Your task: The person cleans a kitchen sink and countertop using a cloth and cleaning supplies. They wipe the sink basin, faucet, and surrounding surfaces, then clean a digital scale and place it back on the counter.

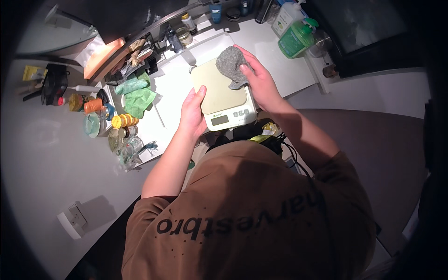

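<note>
A white digital kitchen scale [217,87] with a pale square top is held up over the front of the white counter. My left hand [192,113] grips its left edge, thumb resting on the top. The scale's small grey display [219,120] and its buttons face me. In my right hand [259,77] is a bunched grey cloth [231,64], which lies against the far right part of the scale's top. The cloth hides that corner, and the fingers of my right hand are partly hidden behind it.
Behind the scale a white basin [225,37] is set in the counter [276,75]. Green cloths [140,99], jars and bottles crowd the left side. A green pump bottle [295,38] stands at the back right. Black cables [292,150] hang near my waist.
</note>
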`<state>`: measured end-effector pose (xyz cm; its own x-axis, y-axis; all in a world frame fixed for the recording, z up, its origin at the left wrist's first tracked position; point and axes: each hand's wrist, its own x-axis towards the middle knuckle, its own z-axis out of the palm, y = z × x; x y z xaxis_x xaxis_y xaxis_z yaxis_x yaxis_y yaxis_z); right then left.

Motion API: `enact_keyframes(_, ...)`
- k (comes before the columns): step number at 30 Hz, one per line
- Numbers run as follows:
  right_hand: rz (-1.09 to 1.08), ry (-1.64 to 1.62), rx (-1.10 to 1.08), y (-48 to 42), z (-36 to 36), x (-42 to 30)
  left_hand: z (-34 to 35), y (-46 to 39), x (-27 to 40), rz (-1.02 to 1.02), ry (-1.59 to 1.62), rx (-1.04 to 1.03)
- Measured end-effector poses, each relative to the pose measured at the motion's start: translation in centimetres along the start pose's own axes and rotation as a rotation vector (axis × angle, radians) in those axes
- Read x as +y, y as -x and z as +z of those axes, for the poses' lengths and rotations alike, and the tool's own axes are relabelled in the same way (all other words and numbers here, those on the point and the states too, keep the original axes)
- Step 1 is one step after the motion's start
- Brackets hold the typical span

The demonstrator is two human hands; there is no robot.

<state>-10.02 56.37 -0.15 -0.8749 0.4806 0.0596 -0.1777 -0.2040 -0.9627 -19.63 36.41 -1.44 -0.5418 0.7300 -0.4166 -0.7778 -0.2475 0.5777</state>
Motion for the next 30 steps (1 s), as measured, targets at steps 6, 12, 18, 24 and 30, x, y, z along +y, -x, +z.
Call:
enact_keyframes(6,-0.131,0.533,-0.123,6.9,3.7,-1.6,-1.9,1.8,2.9,0.175,0.085,0.134)
enact_keyframes(12,-0.482,1.172,-0.190,8.3,6.6,-2.0,-1.9,3.4,3.3,0.309,0.176,0.135)
enact_keyframes(18,-0.616,1.346,-0.527,8.9,10.6,-2.8,-1.9,4.3,4.4,0.341,-0.075,0.185)
enact_keyframes(24,-0.670,1.316,-0.335,6.0,9.6,-2.2,-2.0,4.7,5.3,0.400,0.158,0.197)
enact_keyframes(30,-0.702,1.375,-0.653,6.3,8.5,-4.3,-2.8,6.0,6.2,0.297,0.212,0.092)
